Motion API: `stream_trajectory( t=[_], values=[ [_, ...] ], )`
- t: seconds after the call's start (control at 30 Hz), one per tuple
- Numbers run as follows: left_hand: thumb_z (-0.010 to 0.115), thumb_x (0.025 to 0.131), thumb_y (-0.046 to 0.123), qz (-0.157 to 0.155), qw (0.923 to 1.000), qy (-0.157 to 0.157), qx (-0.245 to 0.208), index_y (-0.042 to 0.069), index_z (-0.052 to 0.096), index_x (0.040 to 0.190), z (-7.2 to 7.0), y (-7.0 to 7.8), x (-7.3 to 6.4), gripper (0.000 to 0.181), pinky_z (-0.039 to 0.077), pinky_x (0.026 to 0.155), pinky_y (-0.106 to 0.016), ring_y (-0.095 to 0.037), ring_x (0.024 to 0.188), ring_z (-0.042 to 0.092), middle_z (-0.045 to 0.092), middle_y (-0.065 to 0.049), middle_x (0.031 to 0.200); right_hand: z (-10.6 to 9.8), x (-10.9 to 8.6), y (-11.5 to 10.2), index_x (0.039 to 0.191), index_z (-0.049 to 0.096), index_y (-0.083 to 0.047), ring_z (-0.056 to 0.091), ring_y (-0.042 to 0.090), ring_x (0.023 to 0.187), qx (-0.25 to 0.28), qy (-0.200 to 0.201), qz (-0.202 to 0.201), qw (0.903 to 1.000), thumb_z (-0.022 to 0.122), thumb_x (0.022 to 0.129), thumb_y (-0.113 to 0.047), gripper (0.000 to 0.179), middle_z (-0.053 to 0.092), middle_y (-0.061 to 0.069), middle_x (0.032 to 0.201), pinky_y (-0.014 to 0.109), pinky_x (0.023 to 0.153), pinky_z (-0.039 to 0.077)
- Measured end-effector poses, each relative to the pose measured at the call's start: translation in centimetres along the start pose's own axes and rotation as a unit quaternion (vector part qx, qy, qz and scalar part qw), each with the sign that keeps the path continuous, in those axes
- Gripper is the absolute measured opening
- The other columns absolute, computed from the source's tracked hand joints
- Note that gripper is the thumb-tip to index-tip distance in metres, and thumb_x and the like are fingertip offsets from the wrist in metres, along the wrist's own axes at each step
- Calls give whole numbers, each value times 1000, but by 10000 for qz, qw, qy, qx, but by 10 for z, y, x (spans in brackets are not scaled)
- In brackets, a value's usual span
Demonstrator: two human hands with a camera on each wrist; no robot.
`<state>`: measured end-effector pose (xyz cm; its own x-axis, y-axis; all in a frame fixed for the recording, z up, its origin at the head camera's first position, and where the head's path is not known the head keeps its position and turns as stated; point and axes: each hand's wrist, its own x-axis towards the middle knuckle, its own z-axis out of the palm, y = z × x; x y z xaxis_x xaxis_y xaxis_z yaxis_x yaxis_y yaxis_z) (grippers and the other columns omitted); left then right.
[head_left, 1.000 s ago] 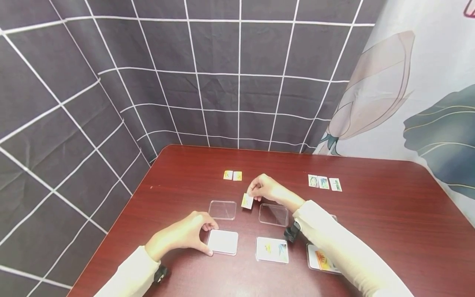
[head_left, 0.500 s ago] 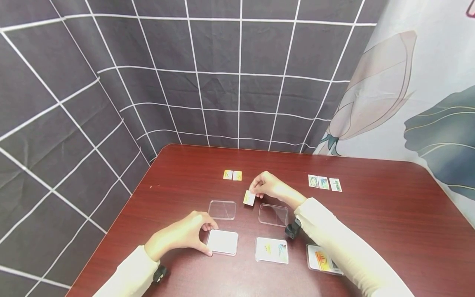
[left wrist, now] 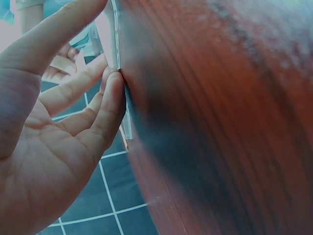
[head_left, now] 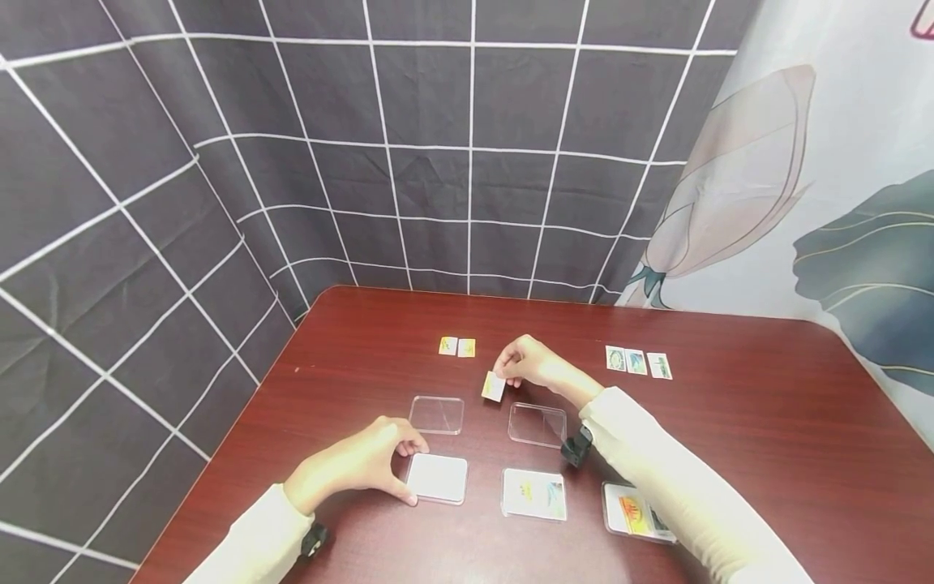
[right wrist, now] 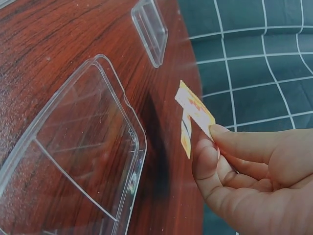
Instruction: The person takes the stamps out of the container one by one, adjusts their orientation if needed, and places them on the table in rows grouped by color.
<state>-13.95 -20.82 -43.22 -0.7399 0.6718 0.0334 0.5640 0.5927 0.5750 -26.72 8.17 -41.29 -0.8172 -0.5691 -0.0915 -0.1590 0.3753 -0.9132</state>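
My right hand point(head_left: 537, 365) pinches a yellow-and-white postage stamp point(head_left: 493, 387) by its corner, thumb against fingertips. Its perforated edge shows in the right wrist view, where the stamp point(right wrist: 196, 105) is tilted above the table. At the front left, my left hand point(head_left: 357, 464) grips the left side of a flat plastic case point(head_left: 441, 478) with a white insert, thumb at the near corner and fingers at the far one. The left wrist view has those fingers point(left wrist: 113, 93) right at the case's edge. Two yellow stamps point(head_left: 457, 347) lie side by side farther back.
Two clear lids point(head_left: 537, 424) point(head_left: 436, 415) lie in the middle of the red-brown table point(head_left: 350, 324). One case point(head_left: 534, 494) holding stamps sits front centre; another case point(head_left: 631, 513) is partly under the right sleeve. Three stamps point(head_left: 636, 362) lie at the back right.
My right hand has drawn slightly back and to the right with the pinched stamp, away from the left lid. The left hand stays at the case.
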Motion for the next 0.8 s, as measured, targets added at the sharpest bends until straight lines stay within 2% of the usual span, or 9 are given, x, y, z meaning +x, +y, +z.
stream_trajectory(
  t=[0.2, 0.4, 0.63, 0.8],
  values=[
    [96, 60, 29, 32, 10000, 25, 27, 6, 71, 98, 0, 0, 0, 51, 51, 73, -23, -4, 80, 57, 63, 7, 88, -1, 2, 0, 87, 66, 19, 56, 12, 54, 59, -7, 36, 10000, 65, 87, 12, 7, 62, 7, 64, 24, 53, 49],
    [96, 60, 27, -76, 10000, -25, -26, 6, 71, 99, -1, 1, 0, 51, 51, 74, -24, -4, 81, 57, 64, 7, 89, -4, 5, 0, 87, 67, 18, 57, 12, 55, -60, 14, 30, 10000, 64, 86, 13, 6, 63, 7, 65, 26, 55, 51],
    [96, 59, 27, -179, 9998, -24, -16, 7, 71, 99, 0, -1, 1, 52, 50, 75, -23, -4, 81, 57, 63, 8, 89, -8, 7, -2, 87, 66, 19, 55, 12, 55, -42, 6, 61, 10000, 63, 86, 15, 5, 63, 8, 66, 24, 53, 48],
    [96, 59, 28, -139, 9999, -4, -21, 7, 71, 99, 1, -1, 0, 52, 51, 75, -22, -3, 81, 57, 64, 7, 89, -8, 10, -2, 87, 66, 18, 55, 11, 55, -14, -4, 114, 9999, 63, 86, 14, 5, 63, 7, 65, 24, 53, 49]
  ],
)
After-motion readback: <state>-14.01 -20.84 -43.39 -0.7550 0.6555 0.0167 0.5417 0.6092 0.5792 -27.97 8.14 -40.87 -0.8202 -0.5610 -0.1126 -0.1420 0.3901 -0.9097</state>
